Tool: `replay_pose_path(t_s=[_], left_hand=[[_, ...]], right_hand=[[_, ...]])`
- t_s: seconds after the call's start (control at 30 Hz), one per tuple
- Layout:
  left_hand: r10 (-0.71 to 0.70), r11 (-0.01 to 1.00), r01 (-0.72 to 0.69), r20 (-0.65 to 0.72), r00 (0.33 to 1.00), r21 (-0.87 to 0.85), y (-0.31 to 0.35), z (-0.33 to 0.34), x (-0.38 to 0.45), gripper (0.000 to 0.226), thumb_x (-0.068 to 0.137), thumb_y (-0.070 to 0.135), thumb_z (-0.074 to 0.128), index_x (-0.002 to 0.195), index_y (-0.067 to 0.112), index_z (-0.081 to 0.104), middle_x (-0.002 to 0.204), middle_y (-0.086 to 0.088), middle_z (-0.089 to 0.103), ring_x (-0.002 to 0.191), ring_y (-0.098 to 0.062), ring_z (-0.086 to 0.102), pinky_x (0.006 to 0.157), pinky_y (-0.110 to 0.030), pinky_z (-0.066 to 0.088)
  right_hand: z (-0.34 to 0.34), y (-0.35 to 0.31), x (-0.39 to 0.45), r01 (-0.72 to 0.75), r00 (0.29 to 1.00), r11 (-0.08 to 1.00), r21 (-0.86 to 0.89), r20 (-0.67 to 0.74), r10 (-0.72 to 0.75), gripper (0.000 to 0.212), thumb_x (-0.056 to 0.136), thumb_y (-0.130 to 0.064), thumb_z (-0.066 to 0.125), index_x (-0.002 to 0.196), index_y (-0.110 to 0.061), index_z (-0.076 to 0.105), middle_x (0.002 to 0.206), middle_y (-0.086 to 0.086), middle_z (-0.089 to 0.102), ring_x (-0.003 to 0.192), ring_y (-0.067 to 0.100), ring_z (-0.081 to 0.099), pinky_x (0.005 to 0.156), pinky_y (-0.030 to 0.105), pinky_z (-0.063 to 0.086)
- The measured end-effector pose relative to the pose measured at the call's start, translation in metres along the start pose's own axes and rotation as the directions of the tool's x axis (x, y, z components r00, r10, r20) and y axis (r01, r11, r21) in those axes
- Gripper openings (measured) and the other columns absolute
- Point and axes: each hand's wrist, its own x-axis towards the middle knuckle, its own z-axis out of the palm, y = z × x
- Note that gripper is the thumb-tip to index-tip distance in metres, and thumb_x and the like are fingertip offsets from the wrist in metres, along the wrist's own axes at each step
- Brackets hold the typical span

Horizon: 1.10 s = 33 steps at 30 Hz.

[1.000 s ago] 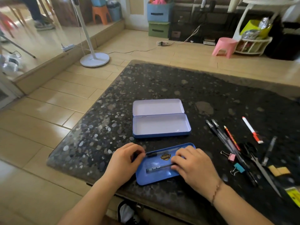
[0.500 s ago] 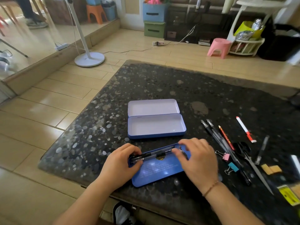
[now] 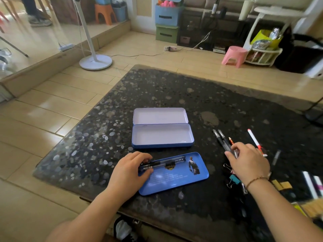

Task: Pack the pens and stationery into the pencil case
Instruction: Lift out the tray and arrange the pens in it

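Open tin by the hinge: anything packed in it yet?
No, both halves of the open tin show bare white insides; two pens lie on the blue tray.

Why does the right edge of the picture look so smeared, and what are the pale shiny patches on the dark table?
Head view: the wide lens bends and stretches the edges, so the white markers at far right blur, while the blue tray and left hand stay sharp. Light from the far side glares off the table and floor tiles.
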Motion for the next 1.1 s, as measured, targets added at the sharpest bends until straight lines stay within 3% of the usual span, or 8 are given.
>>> replay_pose_path(t_s=[0.27, 0.4, 0.5, 0.57, 0.67, 0.77, 0.83, 1.1], left_hand=[[-0.073, 0.986, 0.071, -0.010, 0.997, -0.152, -0.002, 0.001, 0.001, 0.029, 0.084, 0.032, 0.069, 0.112, 0.028, 0.061, 0.098, 0.025, 0.054, 0.090, 0.005, 0.049, 0.081, -0.007, 0.037], [-0.084, 0.955, 0.057, -0.082, 0.993, -0.292, -0.003, -0.001, 0.001, 0.023, 0.090, 0.018, 0.062, 0.112, 0.025, 0.062, 0.095, 0.017, 0.060, 0.086, -0.008, 0.058, 0.076, -0.019, 0.047], [-0.085, 0.924, 0.048, -0.080, 0.993, -0.379, -0.002, -0.004, -0.001, 0.021, 0.092, 0.021, 0.056, 0.112, 0.025, 0.062, 0.099, 0.012, 0.063, 0.090, -0.011, 0.061, 0.077, -0.023, 0.050], [-0.012, 0.939, 0.000, -0.034, 0.999, -0.345, -0.002, -0.007, -0.004, 0.026, 0.086, 0.033, 0.057, 0.111, 0.029, 0.061, 0.105, 0.016, 0.061, 0.099, -0.007, 0.058, 0.086, -0.018, 0.045], [0.130, 0.982, -0.119, 0.067, 0.989, -0.146, -0.002, -0.005, -0.008, 0.036, 0.080, 0.047, 0.063, 0.113, 0.033, 0.061, 0.115, 0.020, 0.055, 0.110, -0.006, 0.049, 0.097, -0.015, 0.036], [0.155, 0.988, -0.155, 0.079, 0.985, -0.007, 0.001, 0.005, -0.006, 0.040, 0.077, 0.052, 0.064, 0.112, 0.034, 0.062, 0.116, 0.017, 0.054, 0.106, -0.010, 0.047, 0.093, -0.029, 0.044], [0.148, 0.989, -0.148, 0.063, 0.987, -0.004, 0.001, 0.008, -0.002, 0.038, 0.076, 0.047, 0.067, 0.112, 0.033, 0.062, 0.115, 0.016, 0.054, 0.104, -0.011, 0.047, 0.090, -0.033, 0.046], [0.085, 0.988, -0.081, 0.022, 0.996, -0.132, -0.001, 0.008, 0.000, 0.036, 0.078, 0.043, 0.063, 0.112, 0.034, 0.059, 0.115, 0.018, 0.051, 0.106, -0.005, 0.049, 0.092, -0.036, 0.048]], right_hand=[[-0.018, -0.017, -0.021, 0.257, 0.963, 0.904, 0.341, -0.168, -0.210, 0.017, 0.082, -0.015, 0.067, 0.097, -0.021, 0.062, 0.086, -0.004, 0.063, 0.086, 0.022, 0.056, 0.069, 0.032, 0.044], [-0.013, -0.078, -0.062, 0.751, 0.660, 0.602, 0.271, -0.301, -0.688, 0.019, 0.081, -0.010, 0.062, 0.097, -0.020, 0.064, 0.090, -0.003, 0.065, 0.080, 0.019, 0.056, 0.069, 0.033, 0.047], [0.014, -0.118, -0.082, 0.857, 0.503, 0.461, 0.230, -0.173, -0.847, 0.015, 0.084, -0.018, 0.061, 0.098, -0.022, 0.062, 0.097, -0.002, 0.065, 0.082, 0.020, 0.056, 0.067, 0.038, 0.047], [0.024, -0.122, -0.084, 0.817, 0.547, 0.486, 0.310, -0.147, -0.824, 0.015, 0.088, -0.028, 0.059, 0.100, -0.021, 0.063, 0.103, -0.001, 0.064, 0.089, 0.020, 0.058, 0.072, 0.039, 0.048], [0.019, -0.089, -0.065, 0.631, 0.776, 0.689, 0.357, -0.271, -0.570, 0.012, 0.086, -0.027, 0.060, 0.096, -0.023, 0.066, 0.096, -0.006, 0.065, 0.089, 0.018, 0.057, 0.075, 0.034, 0.047], [0.007, -0.030, -0.023, 0.187, 0.974, 0.964, 0.190, -0.163, -0.157, 0.019, 0.082, -0.029, 0.062, 0.099, -0.022, 0.066, 0.098, 0.000, 0.065, 0.090, 0.027, 0.056, 0.073, 0.036, 0.047], [-0.001, -0.007, -0.004, -0.023, 1.000, 0.999, 0.034, 0.018, 0.022, 0.028, 0.084, -0.040, 0.059, 0.107, -0.023, 0.062, 0.103, 0.000, 0.059, 0.095, 0.024, 0.054, 0.075, 0.036, 0.049], [-0.007, -0.019, 0.023, 0.006, 0.949, 0.959, -0.284, 0.304, 0.085, 0.041, 0.084, -0.038, 0.055, 0.119, -0.018, 0.045, 0.109, 0.007, 0.053, 0.093, 0.024, 0.057, 0.064, 0.033, 0.047]])
